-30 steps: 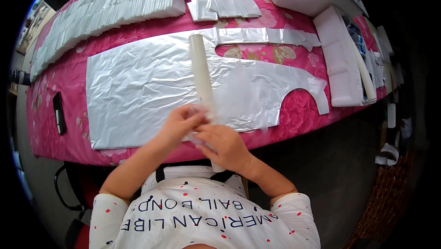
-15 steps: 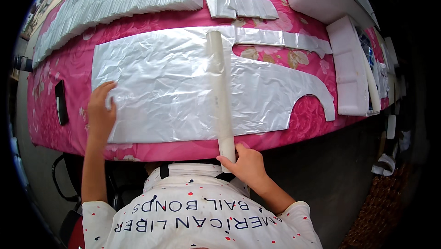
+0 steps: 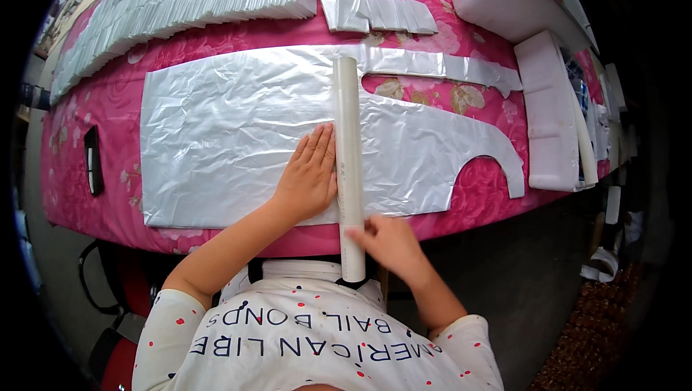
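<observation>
A thin, shiny white plastic apron (image 3: 209, 139) lies spread out and wrinkled, its cut-out neck and strap end to the right. Across it, running from the far edge to past the table's near edge, rests a pale plastic tube (image 3: 348, 117). My left hand (image 3: 310, 171) is flat on the apron, fingers stretched out and together, its edge against the tube's left side. At the tube's near end, my right hand (image 3: 391, 245) has curled fingers gripping it from the right; part of that grip is hidden.
Pink flowered cloth (image 3: 108, 121) covers the table. Long rows of folded white plastic packets (image 3: 194, 2) line the far left, with a smaller group of packets (image 3: 378, 12) beside them. A white foam box (image 3: 549, 113) stands right. A black phone-like object (image 3: 94, 160) lies left.
My left hand has moved right from the apron's left part to the tube and now lies flat. The tube's near end has come slightly closer to me; my right hand stays by it.
</observation>
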Tool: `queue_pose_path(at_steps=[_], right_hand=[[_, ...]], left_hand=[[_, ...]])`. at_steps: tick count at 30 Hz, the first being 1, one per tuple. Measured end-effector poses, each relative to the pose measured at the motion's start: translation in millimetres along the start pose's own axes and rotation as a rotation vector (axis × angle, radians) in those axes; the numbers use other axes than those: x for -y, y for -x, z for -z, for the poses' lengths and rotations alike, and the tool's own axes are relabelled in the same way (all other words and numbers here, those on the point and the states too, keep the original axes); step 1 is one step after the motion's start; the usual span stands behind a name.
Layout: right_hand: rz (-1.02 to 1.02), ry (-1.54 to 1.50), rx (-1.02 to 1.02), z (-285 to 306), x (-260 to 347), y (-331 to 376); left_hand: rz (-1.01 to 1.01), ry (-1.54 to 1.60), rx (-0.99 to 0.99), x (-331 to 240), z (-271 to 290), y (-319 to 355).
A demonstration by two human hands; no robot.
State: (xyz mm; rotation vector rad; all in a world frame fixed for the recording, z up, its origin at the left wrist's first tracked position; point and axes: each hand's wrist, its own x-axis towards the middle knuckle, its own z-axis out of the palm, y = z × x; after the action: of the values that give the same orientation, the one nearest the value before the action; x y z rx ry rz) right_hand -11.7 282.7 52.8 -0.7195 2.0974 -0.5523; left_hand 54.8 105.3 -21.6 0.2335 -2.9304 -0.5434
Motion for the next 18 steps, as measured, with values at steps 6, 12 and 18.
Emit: queue_pose_path(at_steps=[6, 12, 18], right_hand=[[0.139, -0.213, -0.256, 48.3, 22.6, -135.4], [0.172, -1.636, -0.142, 76.3, 14.7, -221.5], [0.610, -1.992, -0.112, 178.2, -80.8, -231.8]], left_hand=[[0.008, -0.060, 0.030, -2.0, 3.9, 2.1], [-0.001, -0.088, 0.036, -3.4, 4.8, -0.6], [0.004, -0.055, 0.010, -2.2, 3.8, 1.5]])
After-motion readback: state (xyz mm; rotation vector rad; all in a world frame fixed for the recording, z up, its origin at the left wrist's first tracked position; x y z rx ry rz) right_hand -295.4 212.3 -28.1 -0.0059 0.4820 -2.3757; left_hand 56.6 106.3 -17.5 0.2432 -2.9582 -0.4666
